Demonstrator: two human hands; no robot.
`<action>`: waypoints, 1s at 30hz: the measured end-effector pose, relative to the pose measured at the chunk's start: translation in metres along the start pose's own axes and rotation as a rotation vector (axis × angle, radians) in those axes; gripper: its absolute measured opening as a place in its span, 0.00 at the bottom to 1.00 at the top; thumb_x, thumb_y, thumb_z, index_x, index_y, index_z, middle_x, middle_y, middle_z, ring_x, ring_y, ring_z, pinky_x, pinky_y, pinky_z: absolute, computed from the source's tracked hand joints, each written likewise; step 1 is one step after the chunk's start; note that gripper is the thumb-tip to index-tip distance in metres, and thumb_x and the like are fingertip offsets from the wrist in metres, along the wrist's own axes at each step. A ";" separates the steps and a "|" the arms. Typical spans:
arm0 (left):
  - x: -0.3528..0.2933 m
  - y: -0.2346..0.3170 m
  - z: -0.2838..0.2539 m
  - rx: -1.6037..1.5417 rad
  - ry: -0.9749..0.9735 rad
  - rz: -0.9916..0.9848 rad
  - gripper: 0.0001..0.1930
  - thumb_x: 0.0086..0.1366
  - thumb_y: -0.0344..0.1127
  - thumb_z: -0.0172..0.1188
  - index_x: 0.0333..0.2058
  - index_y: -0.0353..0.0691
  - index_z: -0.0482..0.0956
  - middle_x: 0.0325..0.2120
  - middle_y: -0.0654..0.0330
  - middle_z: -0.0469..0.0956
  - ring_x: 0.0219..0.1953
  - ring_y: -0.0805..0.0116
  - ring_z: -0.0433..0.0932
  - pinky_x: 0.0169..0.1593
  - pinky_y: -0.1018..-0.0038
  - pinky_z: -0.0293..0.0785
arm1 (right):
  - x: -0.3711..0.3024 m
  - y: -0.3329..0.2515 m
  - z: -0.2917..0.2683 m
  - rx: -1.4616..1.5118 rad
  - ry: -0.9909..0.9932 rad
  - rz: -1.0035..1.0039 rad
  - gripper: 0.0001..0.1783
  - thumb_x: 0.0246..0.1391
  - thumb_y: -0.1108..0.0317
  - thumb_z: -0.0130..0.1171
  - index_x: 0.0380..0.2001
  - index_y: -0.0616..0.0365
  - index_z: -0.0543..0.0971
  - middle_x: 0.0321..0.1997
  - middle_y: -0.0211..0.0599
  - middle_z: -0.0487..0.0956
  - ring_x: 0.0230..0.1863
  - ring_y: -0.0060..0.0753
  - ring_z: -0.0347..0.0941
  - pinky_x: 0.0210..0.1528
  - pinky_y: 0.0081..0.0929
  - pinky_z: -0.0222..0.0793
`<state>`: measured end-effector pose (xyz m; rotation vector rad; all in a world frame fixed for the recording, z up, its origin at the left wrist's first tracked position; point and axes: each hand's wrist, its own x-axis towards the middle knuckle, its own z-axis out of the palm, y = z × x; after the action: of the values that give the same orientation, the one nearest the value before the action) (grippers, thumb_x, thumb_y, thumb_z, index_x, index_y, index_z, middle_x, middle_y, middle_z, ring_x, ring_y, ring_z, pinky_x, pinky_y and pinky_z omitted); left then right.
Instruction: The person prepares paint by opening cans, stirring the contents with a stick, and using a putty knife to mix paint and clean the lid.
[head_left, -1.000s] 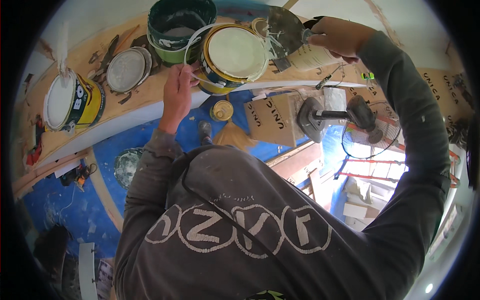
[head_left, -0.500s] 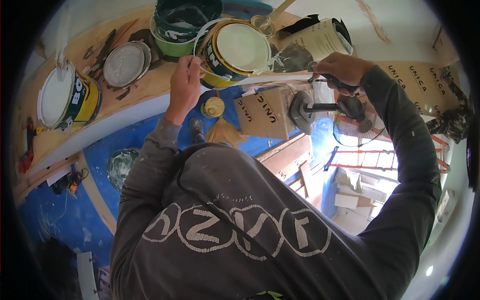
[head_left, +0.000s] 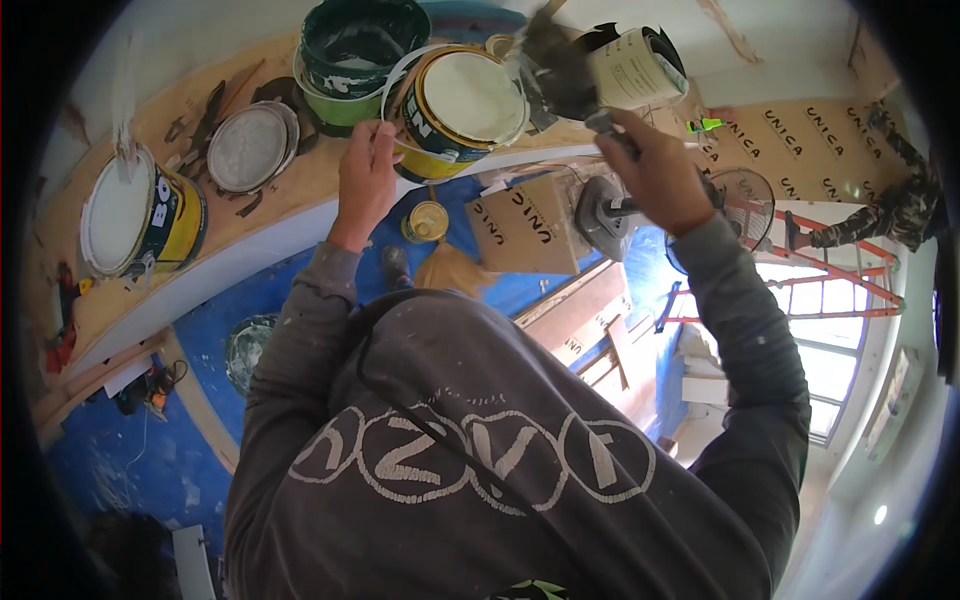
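Note:
A yellow and dark green bucket (head_left: 415, 122) full of pale compound (head_left: 475, 95) stands at the edge of a wooden worktop (head_left: 262, 215). My left hand (head_left: 366, 180) is closed at the bucket's near left side, fingers on its white bail handle (head_left: 384, 98). In my right hand (head_left: 660, 170) is the dark handle of a wide putty knife (head_left: 560, 75). Its broad dark blade, smeared by motion, is raised beside the bucket's right rim.
Left on the worktop stand a second bucket (head_left: 118, 215), a round lid (head_left: 250, 148) and stacked green buckets (head_left: 365, 55). A paper roll (head_left: 640, 70) lies right. Below are a broom (head_left: 455, 275), a cardboard box (head_left: 525, 225) and a fan (head_left: 740, 205). A person in camouflage (head_left: 880, 220) is by an orange ladder (head_left: 840, 280).
My right hand has moved left and slightly down, and the putty knife's blade has swung up beside the bucket's rim. My left hand stays at the bail handle; the bucket has shifted slightly left.

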<state>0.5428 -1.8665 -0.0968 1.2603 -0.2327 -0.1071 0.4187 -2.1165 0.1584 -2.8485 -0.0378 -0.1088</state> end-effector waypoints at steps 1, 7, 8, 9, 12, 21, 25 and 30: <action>0.000 -0.001 0.000 -0.002 -0.009 -0.003 0.16 0.79 0.43 0.51 0.46 0.32 0.73 0.38 0.55 0.80 0.38 0.71 0.81 0.44 0.72 0.83 | -0.003 0.003 0.015 -0.256 0.175 -0.262 0.18 0.65 0.63 0.61 0.55 0.57 0.79 0.26 0.39 0.78 0.24 0.37 0.79 0.27 0.33 0.75; -0.005 -0.003 -0.006 0.037 -0.064 -0.052 0.17 0.79 0.44 0.50 0.47 0.32 0.73 0.38 0.58 0.78 0.40 0.72 0.79 0.47 0.72 0.82 | -0.058 -0.020 0.028 -0.325 -0.121 -0.138 0.23 0.56 0.68 0.68 0.56 0.52 0.80 0.36 0.42 0.82 0.35 0.49 0.81 0.37 0.39 0.78; -0.004 -0.001 -0.006 0.051 -0.062 -0.052 0.17 0.79 0.44 0.49 0.47 0.32 0.73 0.38 0.58 0.78 0.41 0.72 0.79 0.47 0.73 0.82 | -0.061 -0.024 0.019 -0.323 -0.140 -0.130 0.23 0.56 0.68 0.68 0.56 0.53 0.80 0.37 0.43 0.82 0.35 0.50 0.81 0.37 0.39 0.78; -0.004 0.001 -0.005 0.065 -0.060 -0.053 0.17 0.79 0.44 0.49 0.47 0.33 0.73 0.38 0.58 0.78 0.41 0.72 0.79 0.47 0.73 0.82 | -0.061 -0.025 0.011 -0.256 -0.130 -0.113 0.22 0.57 0.66 0.67 0.56 0.51 0.80 0.38 0.42 0.82 0.35 0.50 0.81 0.37 0.40 0.78; 0.000 -0.003 -0.009 0.040 -0.037 -0.063 0.18 0.80 0.45 0.49 0.47 0.33 0.73 0.39 0.58 0.76 0.41 0.73 0.77 0.48 0.72 0.82 | -0.055 -0.021 -0.013 -0.135 -0.061 -0.067 0.20 0.60 0.63 0.65 0.55 0.49 0.81 0.40 0.44 0.84 0.39 0.51 0.82 0.40 0.44 0.78; 0.000 0.001 -0.007 0.049 -0.078 -0.101 0.18 0.81 0.46 0.46 0.48 0.33 0.71 0.46 0.57 0.77 0.46 0.72 0.78 0.51 0.69 0.81 | 0.060 0.052 -0.029 -0.246 -0.008 -0.163 0.21 0.64 0.57 0.61 0.52 0.61 0.80 0.33 0.56 0.83 0.35 0.57 0.81 0.41 0.43 0.75; -0.005 0.003 -0.004 0.018 -0.073 -0.078 0.18 0.81 0.45 0.45 0.48 0.34 0.70 0.50 0.55 0.78 0.48 0.71 0.78 0.52 0.69 0.81 | 0.094 0.059 -0.023 -0.274 -0.066 -0.279 0.19 0.65 0.57 0.60 0.50 0.60 0.81 0.35 0.56 0.83 0.38 0.60 0.80 0.42 0.46 0.74; -0.007 0.004 -0.005 0.049 -0.070 -0.052 0.17 0.81 0.45 0.45 0.48 0.34 0.70 0.51 0.54 0.79 0.49 0.70 0.79 0.52 0.69 0.81 | 0.115 0.050 -0.037 -0.367 -0.254 -0.245 0.19 0.65 0.57 0.59 0.49 0.61 0.81 0.37 0.57 0.83 0.41 0.61 0.80 0.46 0.47 0.74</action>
<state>0.5371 -1.8593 -0.0953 1.3131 -0.2637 -0.1914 0.5328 -2.1733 0.1887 -3.1910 -0.4652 0.2187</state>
